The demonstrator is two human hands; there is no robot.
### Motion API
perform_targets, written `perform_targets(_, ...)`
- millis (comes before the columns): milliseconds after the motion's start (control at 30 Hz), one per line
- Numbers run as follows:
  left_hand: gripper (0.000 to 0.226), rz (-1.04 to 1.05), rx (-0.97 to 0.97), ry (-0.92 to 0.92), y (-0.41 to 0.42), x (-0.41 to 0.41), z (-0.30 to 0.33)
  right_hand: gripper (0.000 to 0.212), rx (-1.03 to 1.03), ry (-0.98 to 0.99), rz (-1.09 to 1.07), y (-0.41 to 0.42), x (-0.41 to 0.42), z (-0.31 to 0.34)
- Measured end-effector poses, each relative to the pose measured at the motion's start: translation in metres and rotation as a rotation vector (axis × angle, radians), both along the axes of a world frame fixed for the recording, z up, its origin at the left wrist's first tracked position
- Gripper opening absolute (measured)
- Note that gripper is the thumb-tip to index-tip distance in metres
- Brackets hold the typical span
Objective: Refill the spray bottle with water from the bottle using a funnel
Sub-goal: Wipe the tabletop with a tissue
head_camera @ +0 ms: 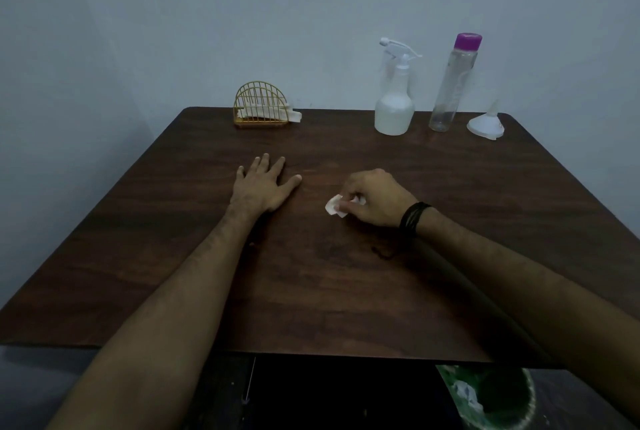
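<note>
Pinching a crumpled tissue point(335, 206), the right hand point(372, 199) fingers sit well short of the spray bottle point(394, 110); left hand point(265, 187) lies flat, spread.

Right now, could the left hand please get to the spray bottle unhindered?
Probably yes: the left hand lies flat and empty, with bare table between it and the spray bottle, though it stands at the far edge.

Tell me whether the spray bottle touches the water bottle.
Apart. The head view shows bare wall and table between the spray bottle and the water bottle.
</note>
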State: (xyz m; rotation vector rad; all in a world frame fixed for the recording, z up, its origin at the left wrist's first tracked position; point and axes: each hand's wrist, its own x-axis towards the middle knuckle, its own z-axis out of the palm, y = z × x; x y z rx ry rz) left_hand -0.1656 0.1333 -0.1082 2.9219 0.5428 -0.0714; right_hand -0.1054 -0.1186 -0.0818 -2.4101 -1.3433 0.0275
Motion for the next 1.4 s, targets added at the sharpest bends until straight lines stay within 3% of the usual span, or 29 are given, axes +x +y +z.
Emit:
perform_targets(67, 0.081, 0.004, 0.008, -0.007, 0.001, 0.001, -0.001, 0.015, -0.011, 0.001, -0.008, 0.004, 0.002, -0.001)
perform_targets(200, 0.081, 0.002, 0.011, -0.014, 0.001, 0.0, -0.003, 0.032, 0.022, -0.075, -0.153, 0.019, 0.022, 0.0)
perform_targets(333, 0.081, 0.005, 0.011, -0.011, 0.002, 0.0, -0.003, 0.021, 0.002, -0.088, -0.231, 0.036, 0.034, -0.004)
perform_targets(467, 0.078, 0.002, 0.015, -0.011, 0.002, 0.001, -0.004, 0.015, -0.049, -0.143, -0.095, 0.029, 0.014, -0.004)
perform_targets(600, 0.071, 0.007, 0.014, -0.029, 0.002, 0.002, -0.007, 0.014, -0.078, -0.05, 0.115, 0.014, -0.002, 0.006)
perform_targets(733, 0.065, 0.01, 0.02, -0.039, 0.003, 0.003, -0.008, 0.011, 0.218, -0.027, -0.093, 0.034, 0.02, 0.01)
perform_targets(833, 0.062, 0.015, 0.018, -0.046, 0.004, 0.003, -0.008, 0.013, 0.136, -0.084, -0.159, 0.063, 0.035, 0.006)
perform_targets(1000, 0.059, 0.011, 0.026, -0.099, 0.006, 0.002, -0.01, 0.017, 0.063, -0.058, -0.078, 0.081, 0.027, 0.001)
perform_targets(1267, 0.059, 0.017, 0.011, -0.099, 0.006, 0.002, -0.012, 0.019, 0.021, 0.06, 0.2, 0.025, -0.018, 0.002)
perform_targets(1400, 0.059, 0.014, 0.007, -0.084, 0.005, 0.0, -0.009, 0.013, -0.042, 0.238, 0.223, -0.011, -0.022, 0.023)
